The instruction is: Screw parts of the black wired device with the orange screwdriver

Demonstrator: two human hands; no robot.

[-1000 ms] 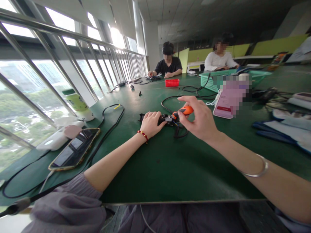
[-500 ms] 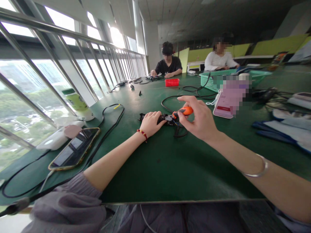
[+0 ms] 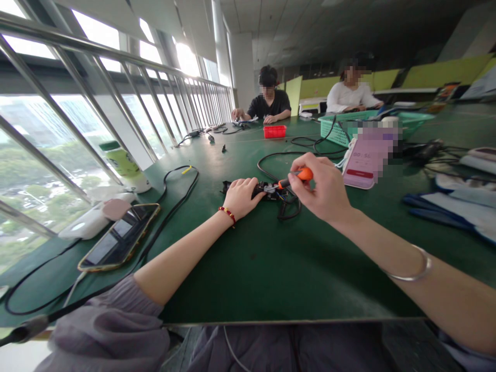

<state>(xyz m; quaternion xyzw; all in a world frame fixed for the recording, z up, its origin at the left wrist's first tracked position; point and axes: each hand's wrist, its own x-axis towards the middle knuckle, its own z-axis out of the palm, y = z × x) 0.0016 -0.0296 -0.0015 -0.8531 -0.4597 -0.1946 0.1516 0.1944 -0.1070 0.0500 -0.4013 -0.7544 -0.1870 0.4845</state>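
My left hand (image 3: 242, 199) presses down over a slim black device (image 3: 227, 187) lying on the green table, its fingers bent around the far side and its thumb along the near edge. To the right of that hand the device shows open innards with thin wires and a grey part. My right hand (image 3: 324, 190) grips a screwdriver (image 3: 296, 177) with an orange and dark handle between thumb and fingers. The screwdriver leans down to the left, its shaft reaching the device's inside beside my left thumb. Where exactly the tip sits is too small to tell.
A phone (image 3: 120, 237), a white box-like item (image 3: 79, 222) and a green bottle (image 3: 124, 168) stand left. A pink-screened phone (image 3: 364, 160) leans against a green basket (image 3: 333, 132). Gloves (image 3: 461, 206) lie right. A red tray (image 3: 275, 132) and two people are farther back.
My right hand has shifted slightly right, its fingers now closed more around the screwdriver's handle where they were raised and spread. My left hand and the device stay in place.
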